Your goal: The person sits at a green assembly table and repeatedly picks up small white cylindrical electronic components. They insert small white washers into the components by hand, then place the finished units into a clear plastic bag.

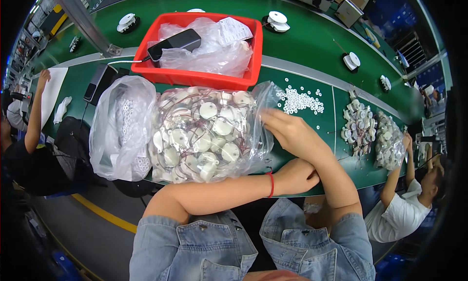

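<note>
A clear plastic bag (267, 98) full of round white parts with thin dark red wires (202, 134) lies in front of me. My right hand (287, 130) is at the bag's right edge, its bent fingers close together on the film; the fingertips are slightly blurred. My left arm, with a red cord at the wrist, reaches across below the bag. My left hand (296, 177) is curled closed at the table's near edge, partly under my right forearm, so its inside is hidden. Small white rings (300, 101) lie loose just beyond my right hand.
Left of the parts stands an open plastic bag (105, 134) with more small white pieces. A red bin (195, 76) behind holds plastic film and a black device (174, 44). More wired parts (360, 127) lie right. White spools (278, 20) stand on the green line behind. People sit both sides.
</note>
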`<state>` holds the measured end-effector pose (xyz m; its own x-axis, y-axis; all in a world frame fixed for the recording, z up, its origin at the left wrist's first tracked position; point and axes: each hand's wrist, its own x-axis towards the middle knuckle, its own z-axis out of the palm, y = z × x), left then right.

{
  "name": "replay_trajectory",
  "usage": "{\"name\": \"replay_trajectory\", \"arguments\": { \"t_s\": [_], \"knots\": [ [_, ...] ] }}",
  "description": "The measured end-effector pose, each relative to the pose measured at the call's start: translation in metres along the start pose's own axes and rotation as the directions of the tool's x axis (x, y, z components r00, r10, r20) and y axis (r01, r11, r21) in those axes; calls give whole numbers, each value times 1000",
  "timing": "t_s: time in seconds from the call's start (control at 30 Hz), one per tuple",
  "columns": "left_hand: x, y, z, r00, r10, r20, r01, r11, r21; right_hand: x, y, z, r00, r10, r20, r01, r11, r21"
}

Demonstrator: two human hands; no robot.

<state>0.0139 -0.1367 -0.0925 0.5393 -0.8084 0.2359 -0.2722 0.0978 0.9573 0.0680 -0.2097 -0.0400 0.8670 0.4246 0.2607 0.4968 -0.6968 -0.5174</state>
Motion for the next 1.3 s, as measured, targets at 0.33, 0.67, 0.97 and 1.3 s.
{"name": "replay_trajectory", "arguments": {
  "t_s": [0.33,0.67,0.97,1.3],
  "knots": [
    [7,-19,6,961,-165,-224,91,947,-308,46,18,7,985,109,137,-62,949,-308],
    [6,-15,6,969,-128,-210,70,963,-261,34,23,10,987,157,38,-153,984,-91],
    [2,-16,5,991,-76,-113,67,994,-83,17,15,-1,995,94,-24,-96,987,-126],
    [6,-25,9,968,-151,-202,95,960,-263,33,22,7,979,194,55,-179,963,-200]
  ]
}}
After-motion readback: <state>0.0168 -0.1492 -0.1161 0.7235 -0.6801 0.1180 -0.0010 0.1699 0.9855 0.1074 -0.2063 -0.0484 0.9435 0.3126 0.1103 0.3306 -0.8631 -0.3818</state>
